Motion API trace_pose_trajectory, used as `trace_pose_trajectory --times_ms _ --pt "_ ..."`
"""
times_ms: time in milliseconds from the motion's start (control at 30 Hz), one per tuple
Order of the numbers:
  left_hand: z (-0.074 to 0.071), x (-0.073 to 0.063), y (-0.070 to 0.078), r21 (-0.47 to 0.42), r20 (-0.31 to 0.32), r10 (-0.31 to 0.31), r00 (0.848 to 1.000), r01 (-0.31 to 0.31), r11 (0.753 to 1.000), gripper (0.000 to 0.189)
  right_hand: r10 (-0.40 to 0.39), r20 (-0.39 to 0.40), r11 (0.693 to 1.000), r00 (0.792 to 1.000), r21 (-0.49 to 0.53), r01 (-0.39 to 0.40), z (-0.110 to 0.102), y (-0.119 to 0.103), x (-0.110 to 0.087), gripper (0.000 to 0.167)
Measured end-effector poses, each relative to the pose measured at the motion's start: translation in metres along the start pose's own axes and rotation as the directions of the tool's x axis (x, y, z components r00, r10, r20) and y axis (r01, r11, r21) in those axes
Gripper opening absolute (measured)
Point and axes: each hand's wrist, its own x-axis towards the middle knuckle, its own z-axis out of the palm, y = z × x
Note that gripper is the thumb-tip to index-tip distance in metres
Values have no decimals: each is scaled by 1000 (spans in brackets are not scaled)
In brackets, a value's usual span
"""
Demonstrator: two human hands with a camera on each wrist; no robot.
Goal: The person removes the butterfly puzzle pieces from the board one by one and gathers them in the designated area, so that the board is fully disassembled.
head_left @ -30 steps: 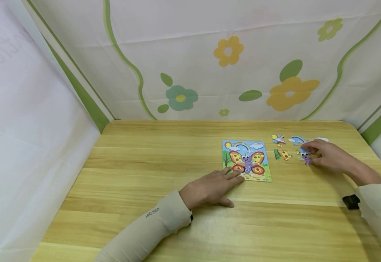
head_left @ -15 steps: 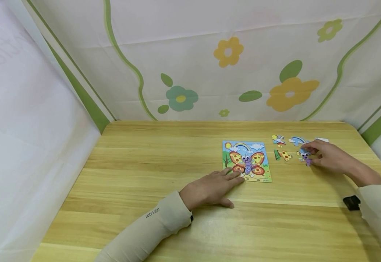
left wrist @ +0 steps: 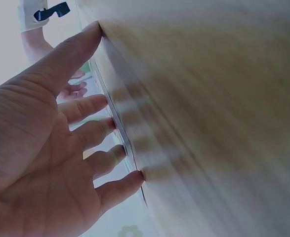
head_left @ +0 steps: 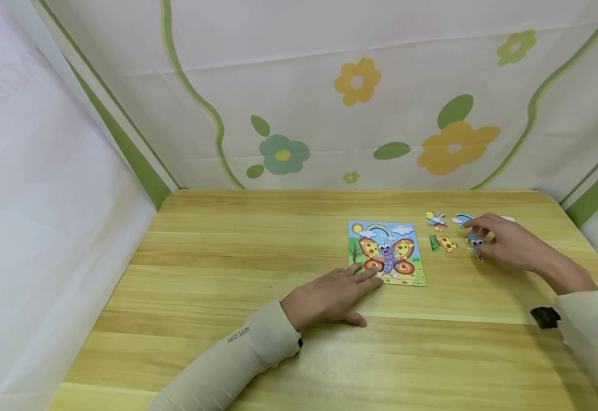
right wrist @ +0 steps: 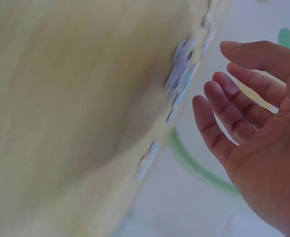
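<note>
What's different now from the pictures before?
The right hand moved a little to the left over the purple-faced puzzle piece. Now its fingers are above the pieces, holding nothing; I can't tell if it gripped that piece before. The left hand stayed on the near edge of the butterfly board, and the board stayed put.

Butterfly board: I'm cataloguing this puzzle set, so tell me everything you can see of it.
The butterfly board is thin, roughly square, and looks like printed card or wood. Its picture shows a purple butterfly with yellow and red wings beneath a sun, rainbow and clouds. It lies flat on the wooden table, left of the loose pieces; the left hand's fingers touch its near left part.
</note>
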Motion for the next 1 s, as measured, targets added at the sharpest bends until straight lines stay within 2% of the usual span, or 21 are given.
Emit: trace_pose_trajectory --times_ms 233,367,633,1000 --pt "-1 -2 0 22 -8 2 1000 -2 1000 87 -67 -14 998 998 -1 67 5 -32 11 49" --pt "-1 -2 0 35 -13 2 1000 -1 999 87 -101 -1 994 995 38 101 12 -49 19 46" --pt "-2 -1 0 23 -15 3 1000 -3 1000 87 -181 19 981 983 75 179 25 -73 32 46" --pt "-3 -1 -1 4 -4 -1 1000 1 1000 86 -192 71 980 979 74 187 36 -93 47 46"
